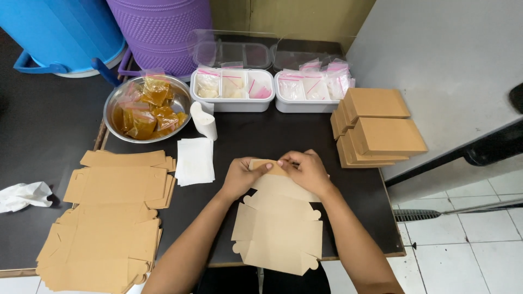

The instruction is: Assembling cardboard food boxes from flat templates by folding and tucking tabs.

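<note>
— What have your hands got hold of?

— A flat kraft box blank (279,223), lying low in the middle of the frame on the black table (245,139); my left hand (239,177) pinches its far flap from the left, fingers curled tight on the card; my right hand (308,171) grips the same flap from the right, thumb and fingertips closed on the edge; the flap looks half folded up, though my knuckles hide the crease, so I cannot say for sure.

— And round about?

— At the lower left of the frame, stacks of unfolded blanks (106,239); just left of my hands, a pile of white paper sheets (194,160); above that, a small white roll (204,121) beside a steel bowl (117,100) of brown sauce sachets (148,109); along the top centre, two white trays (234,103) of little clear bags with pink seals; at the right, finished brown boxes (378,128) stacked near the table's edge; at the far left, a crumpled tissue (23,195).
</note>
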